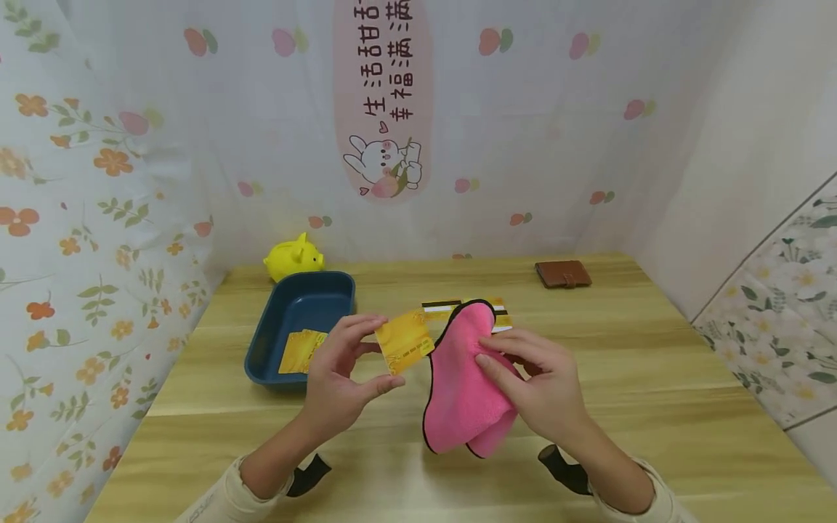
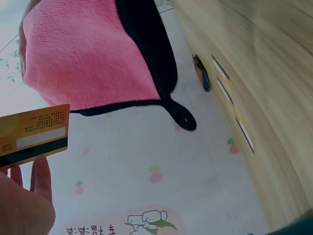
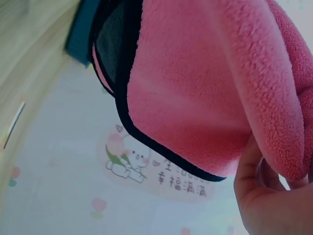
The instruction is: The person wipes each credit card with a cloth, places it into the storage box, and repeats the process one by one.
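My left hand [image 1: 338, 374] pinches a golden-yellow bank card [image 1: 405, 341] by its edges, tilted above the table. The left wrist view shows the back of that card [image 2: 36, 134], with a dark stripe and a white strip. My right hand [image 1: 539, 378] grips a pink cloth [image 1: 464, 385] with black edging, which hangs down beside the card. In the right wrist view the cloth [image 3: 190, 83] is bunched over the fingers. Behind the cloth, more cards [image 1: 441, 308] lie stripe side up on the table, partly hidden by it.
A dark blue bin [image 1: 258, 356] at the left holds several yellow cards [image 1: 298, 351]. Behind it stands a yellow piggy bank [image 1: 290, 258]. A brown wallet [image 1: 564, 274] lies near the back right of the wooden table [image 1: 654, 407]. Patterned curtains hang behind and to the left.
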